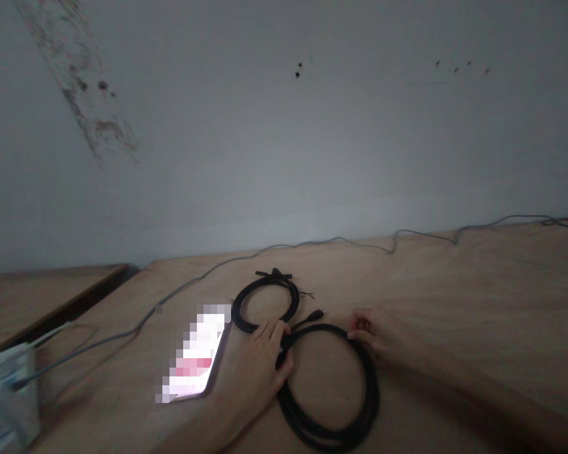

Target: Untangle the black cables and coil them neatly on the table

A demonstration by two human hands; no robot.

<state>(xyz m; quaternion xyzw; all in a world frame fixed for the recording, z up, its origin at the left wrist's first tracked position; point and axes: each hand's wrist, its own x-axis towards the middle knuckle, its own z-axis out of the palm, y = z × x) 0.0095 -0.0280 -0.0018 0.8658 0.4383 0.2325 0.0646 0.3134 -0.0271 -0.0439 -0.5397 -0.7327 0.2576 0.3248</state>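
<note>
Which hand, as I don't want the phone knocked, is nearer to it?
Left. The left hand is just right of the phone, on the larger cable coil; the right hand is farther right, at that coil's upper right edge.

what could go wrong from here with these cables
The near coil might spring open if the left hand lets go; I can't make out a tie on it. Its plug sticks out beside the far coil, so the two could snag. The phone lies close to the left hand, so a sideways move might bump it.
</note>
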